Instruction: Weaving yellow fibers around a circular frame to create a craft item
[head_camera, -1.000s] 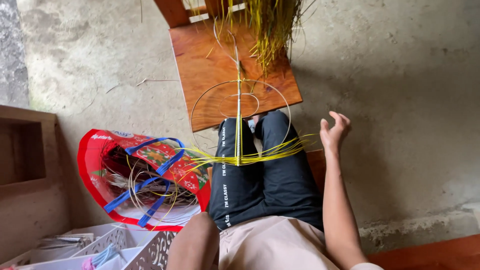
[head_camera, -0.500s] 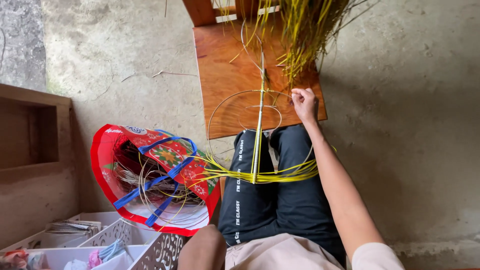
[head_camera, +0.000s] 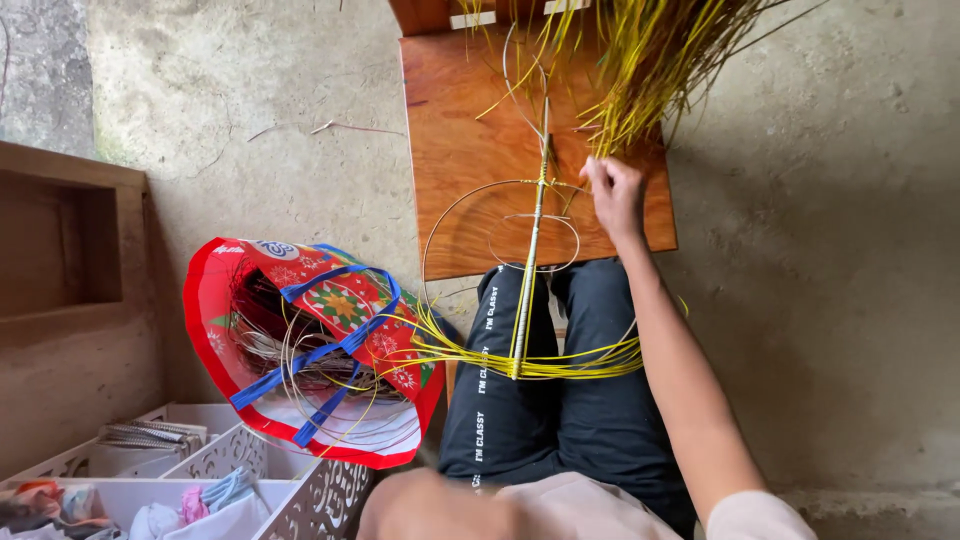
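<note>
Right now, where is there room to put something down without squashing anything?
The bare concrete floor between the wooden stool and the red bag is free, and so is the floor right of the right hand. The stool's far end is crowded with yellow strips; the wire frame covers the lap.

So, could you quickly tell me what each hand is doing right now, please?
Left hand: out of view; only a blurred arm shows at the bottom edge.
Right hand: fingers closed at the yellow strands by the wire frame.
</note>
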